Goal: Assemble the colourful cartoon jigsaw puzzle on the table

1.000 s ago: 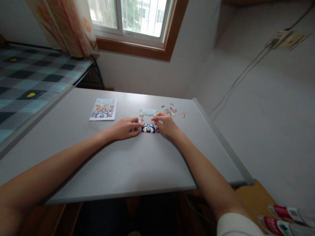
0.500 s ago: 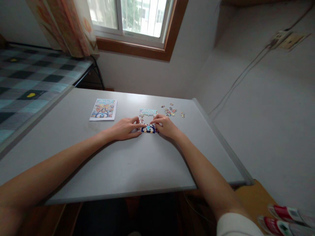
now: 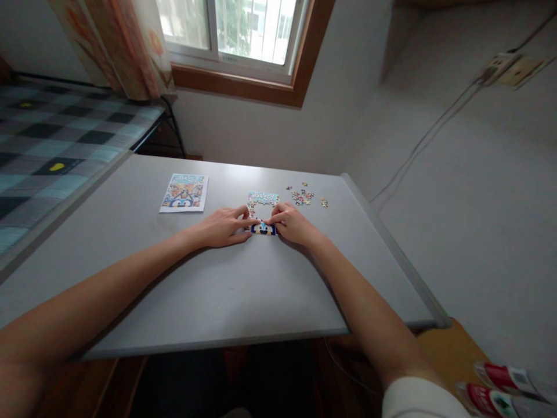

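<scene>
A partly assembled jigsaw puzzle (image 3: 263, 229) lies on the table, with a dark blue cartoon face along its near edge and pale blue lettering at the far one. Its middle is a gap where the tabletop shows. My left hand (image 3: 226, 226) grips its left side, index finger stretched onto the face and thumb at the near corner. From the other side, my right hand (image 3: 296, 224) has curled fingers closed at the right edge, the index finger pressing just above the face. Both palms cover parts of the puzzle's sides. Loose puzzle pieces (image 3: 301, 197) lie beyond my right hand.
A printed picture sheet (image 3: 184, 193) lies on the left of the white table (image 3: 209, 302). A bed (image 3: 82, 130) borders the table's left side, and a wall with hanging cords stands on the right. Red-labelled bottles (image 3: 487, 399) lie low at the right.
My right index finger has shifted slightly to the right and down onto the puzzle's upper face edge. My left hand keeps its place. The whole view has moved slightly.
</scene>
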`<state>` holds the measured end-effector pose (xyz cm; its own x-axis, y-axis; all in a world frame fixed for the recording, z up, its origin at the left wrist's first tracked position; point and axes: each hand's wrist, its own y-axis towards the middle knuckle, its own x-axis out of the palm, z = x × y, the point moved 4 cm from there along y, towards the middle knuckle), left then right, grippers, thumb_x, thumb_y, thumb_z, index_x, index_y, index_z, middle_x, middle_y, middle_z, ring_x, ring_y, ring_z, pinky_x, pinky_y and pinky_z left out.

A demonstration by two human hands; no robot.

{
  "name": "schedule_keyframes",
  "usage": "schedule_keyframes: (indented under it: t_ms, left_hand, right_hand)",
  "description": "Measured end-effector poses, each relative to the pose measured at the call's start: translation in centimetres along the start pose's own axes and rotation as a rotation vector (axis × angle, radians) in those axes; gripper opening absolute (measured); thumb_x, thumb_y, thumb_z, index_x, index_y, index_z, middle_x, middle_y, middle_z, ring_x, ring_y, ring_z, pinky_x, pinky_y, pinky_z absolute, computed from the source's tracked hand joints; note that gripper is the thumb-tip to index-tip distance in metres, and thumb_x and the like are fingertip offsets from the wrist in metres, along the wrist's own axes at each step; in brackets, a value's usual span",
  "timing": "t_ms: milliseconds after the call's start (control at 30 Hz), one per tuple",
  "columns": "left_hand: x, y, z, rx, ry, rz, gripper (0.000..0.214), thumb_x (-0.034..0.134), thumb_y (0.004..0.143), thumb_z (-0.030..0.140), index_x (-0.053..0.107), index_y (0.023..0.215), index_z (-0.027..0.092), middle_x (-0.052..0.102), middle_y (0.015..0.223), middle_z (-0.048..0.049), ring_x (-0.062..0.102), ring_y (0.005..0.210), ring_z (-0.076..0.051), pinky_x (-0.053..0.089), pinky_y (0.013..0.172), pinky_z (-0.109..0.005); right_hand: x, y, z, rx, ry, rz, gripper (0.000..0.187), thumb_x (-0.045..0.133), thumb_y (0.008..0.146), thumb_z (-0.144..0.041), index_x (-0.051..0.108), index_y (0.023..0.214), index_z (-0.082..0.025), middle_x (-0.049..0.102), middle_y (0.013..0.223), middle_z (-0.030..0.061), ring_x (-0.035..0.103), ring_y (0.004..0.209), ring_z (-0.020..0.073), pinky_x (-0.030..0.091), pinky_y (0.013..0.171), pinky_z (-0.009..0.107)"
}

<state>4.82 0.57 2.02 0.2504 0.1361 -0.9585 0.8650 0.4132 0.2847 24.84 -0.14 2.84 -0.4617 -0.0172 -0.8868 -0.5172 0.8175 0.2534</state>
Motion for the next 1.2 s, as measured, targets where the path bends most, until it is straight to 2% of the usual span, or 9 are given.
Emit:
schedule_keyframes:
  t_ms: [233, 433, 567, 833, 1000, 1100, 1200]
  left_hand:
    - [0.0, 0.0, 0.0, 0.008, 0.003, 0.017, 0.041, 0.045, 0.1, 0.042, 0.06, 0.135, 0.027, 0.057, 0.111, -0.0078, 0.062, 0.077, -0.016, 0.049, 0.078, -0.031]
    - [0.0, 0.0, 0.2, 0.021, 0.059, -0.012, 0.045, 0.042, 0.101, 0.043, 0.051, 0.144, 0.03, 0.056, 0.113, -0.0075, 0.062, 0.079, -0.015, 0.048, 0.081, -0.031]
    - [-0.2, 0.2, 0.4, 0.024, 0.074, -0.05, 0.047, 0.041, 0.101, 0.045, 0.049, 0.146, 0.032, 0.055, 0.113, -0.0077, 0.063, 0.083, -0.017, 0.048, 0.084, -0.032]
    - [-0.5, 0.4, 0.7, 0.027, 0.101, -0.079, 0.045, 0.04, 0.102, 0.043, 0.051, 0.145, 0.032, 0.058, 0.116, -0.0084, 0.065, 0.092, -0.021, 0.048, 0.085, -0.034]
    - [-0.5, 0.3, 1.0, 0.05, 0.138, -0.052, 0.044, 0.036, 0.103, 0.038, 0.052, 0.143, 0.026, 0.059, 0.115, -0.011, 0.064, 0.088, -0.02, 0.049, 0.081, -0.035]
    - [-0.7, 0.3, 1.3, 0.069, 0.161, -0.058, 0.045, 0.034, 0.104, 0.037, 0.049, 0.145, 0.025, 0.059, 0.114, -0.0111, 0.064, 0.086, -0.019, 0.048, 0.08, -0.034]
    - [-0.8, 0.3, 1.2, 0.051, 0.14, -0.071, 0.045, 0.036, 0.104, 0.039, 0.049, 0.145, 0.028, 0.058, 0.114, -0.01, 0.064, 0.085, -0.018, 0.048, 0.082, -0.033]
  right_hand:
    - [-0.3, 0.0, -1.3, -0.033, -0.157, -0.037, 0.028, 0.055, 0.09, -0.013, 0.081, 0.082, -0.022, 0.063, 0.09, 0.0095, 0.046, 0.091, 0.0213, 0.04, 0.085, 0.036]
    - [-0.2, 0.1, -0.1, -0.019, -0.083, 0.063, 0.034, 0.053, 0.086, -0.007, 0.081, 0.094, -0.025, 0.063, 0.088, 0.0076, 0.049, 0.089, 0.0207, 0.041, 0.088, 0.038]
    - [-0.4, 0.2, 0.4, -0.008, -0.053, 0.144, 0.036, 0.05, 0.086, -0.006, 0.081, 0.093, -0.024, 0.063, 0.086, 0.0073, 0.05, 0.087, 0.0206, 0.042, 0.087, 0.038]
    - [0.4, 0.4, 0.4, -0.009, -0.049, 0.099, 0.032, 0.053, 0.084, -0.008, 0.081, 0.091, -0.023, 0.065, 0.086, 0.0073, 0.051, 0.088, 0.0211, 0.041, 0.089, 0.038]
    - [-0.2, 0.1, 2.3, 0.136, -0.063, 0.222, 0.033, 0.051, 0.083, -0.008, 0.08, 0.091, -0.02, 0.067, 0.09, 0.0082, 0.055, 0.09, 0.0218, 0.042, 0.092, 0.04]
    - [-1.0, -0.3, 4.1, 0.241, -0.059, 0.314, 0.032, 0.049, 0.082, -0.01, 0.079, 0.088, -0.02, 0.067, 0.087, 0.0076, 0.056, 0.09, 0.022, 0.043, 0.092, 0.04]
    - [-2.3, -1.1, 6.6, 0.39, -0.075, 0.445, 0.034, 0.048, 0.081, -0.012, 0.079, 0.092, -0.018, 0.069, 0.093, 0.0097, 0.058, 0.092, 0.0238, 0.044, 0.094, 0.042]
